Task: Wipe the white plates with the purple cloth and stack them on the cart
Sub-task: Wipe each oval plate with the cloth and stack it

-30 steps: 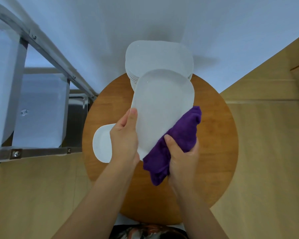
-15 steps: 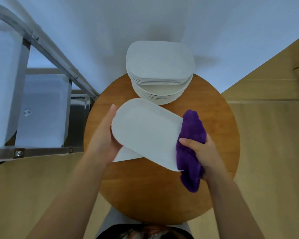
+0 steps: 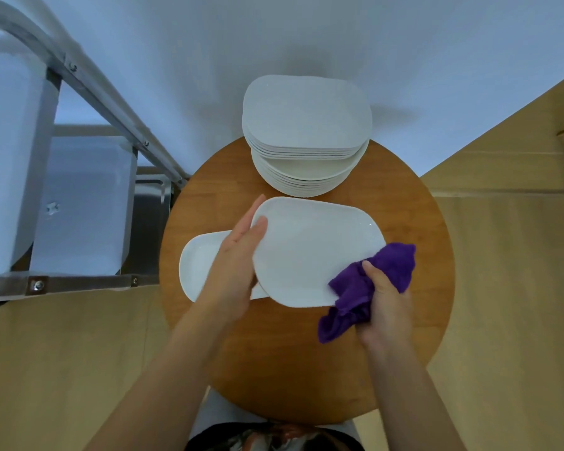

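A white oblong plate [image 3: 310,249] is held above the round wooden table [image 3: 404,336], face up. My left hand [image 3: 235,265] grips its left edge, thumb on the top face and fingers behind. My right hand [image 3: 385,304] grips the bunched purple cloth [image 3: 368,288] against the plate's lower right edge. A second white plate [image 3: 199,265] lies flat on the table beneath, at the left. At the table's far side stands a tall stack of white plates [image 3: 306,125].
A metal cart [image 3: 79,281] stands at the left, its rail running diagonally toward the table. White trays [image 3: 85,203] sit on its shelves. The white wall rises behind the stack. Wooden floor lies at the right.
The plate has swung from upright to flat and lengthwise, then turned face up. My right hand with the cloth has moved along to its lower right edge.
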`<state>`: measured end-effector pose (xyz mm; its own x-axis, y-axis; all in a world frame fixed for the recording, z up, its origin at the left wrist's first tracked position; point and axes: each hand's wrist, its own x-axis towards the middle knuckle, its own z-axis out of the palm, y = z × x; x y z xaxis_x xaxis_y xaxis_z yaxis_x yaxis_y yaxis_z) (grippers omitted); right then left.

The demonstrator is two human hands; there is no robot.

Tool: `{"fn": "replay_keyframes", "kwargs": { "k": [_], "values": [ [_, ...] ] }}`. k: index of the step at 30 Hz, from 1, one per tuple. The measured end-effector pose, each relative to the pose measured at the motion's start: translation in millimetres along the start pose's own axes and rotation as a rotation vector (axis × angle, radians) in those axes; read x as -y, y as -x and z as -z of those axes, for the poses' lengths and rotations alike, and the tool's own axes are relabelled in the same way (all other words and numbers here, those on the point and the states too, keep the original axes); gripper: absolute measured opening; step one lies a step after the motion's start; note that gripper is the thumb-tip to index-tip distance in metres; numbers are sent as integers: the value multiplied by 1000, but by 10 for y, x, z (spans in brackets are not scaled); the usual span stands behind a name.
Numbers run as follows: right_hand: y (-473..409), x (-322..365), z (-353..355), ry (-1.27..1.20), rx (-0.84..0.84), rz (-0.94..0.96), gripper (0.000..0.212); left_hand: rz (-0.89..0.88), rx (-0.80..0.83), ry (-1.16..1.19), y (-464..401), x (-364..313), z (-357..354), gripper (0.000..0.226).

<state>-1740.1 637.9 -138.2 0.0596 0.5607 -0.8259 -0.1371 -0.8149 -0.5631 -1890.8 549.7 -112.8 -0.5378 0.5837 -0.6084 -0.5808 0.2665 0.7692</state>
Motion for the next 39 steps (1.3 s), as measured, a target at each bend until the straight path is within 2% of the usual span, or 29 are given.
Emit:
{"fn": "replay_keyframes", "kwargs": {
  "k": [3,5,7,10,12,14,16,19,21,22,24,27,29,31,34,39],
  "values": [
    [-50,233,48,165,145,-175,33,-4,278,-18,-55,-111,375,36],
    [-58,288,28,289,211,-240,38,-53,322,-247,-84,-148,475,63],
    [-41,280,-25,402,262,-290,41,-120,397,-434,-84,-182,420,74],
    [-2,226,-95,490,366,-414,34,-228,536,-617,-97,-203,329,68],
    [-18,163,-107,493,344,-412,29,-220,545,-639,-114,-185,315,55],
    [-106,102,-96,356,260,-287,25,-180,482,-620,-113,-139,323,37],
    [-173,89,-74,128,213,-136,23,-114,406,-496,-99,-76,343,25],
    [-160,185,-22,-152,228,19,19,14,286,-254,-95,-7,370,34],
    [-111,275,-16,-241,295,140,19,57,255,-222,-96,24,348,31],
    [-77,310,-46,-208,336,220,21,81,255,-227,-96,38,319,30],
    [-17,354,-173,16,437,436,36,125,283,-186,-84,49,230,30],
    [31,308,-413,626,614,770,61,143,295,-48,-64,22,76,31],
    [15,231,-530,904,602,875,69,97,248,3,-76,-15,11,35],
    [20,134,-601,990,569,965,70,65,198,39,-96,-51,-24,36],
    [118,-100,-609,1000,563,1054,61,24,92,54,-122,-52,-55,29],
    [259,-625,-321,989,680,908,56,-61,-89,65,-171,-171,-18,39]
  ]
}}
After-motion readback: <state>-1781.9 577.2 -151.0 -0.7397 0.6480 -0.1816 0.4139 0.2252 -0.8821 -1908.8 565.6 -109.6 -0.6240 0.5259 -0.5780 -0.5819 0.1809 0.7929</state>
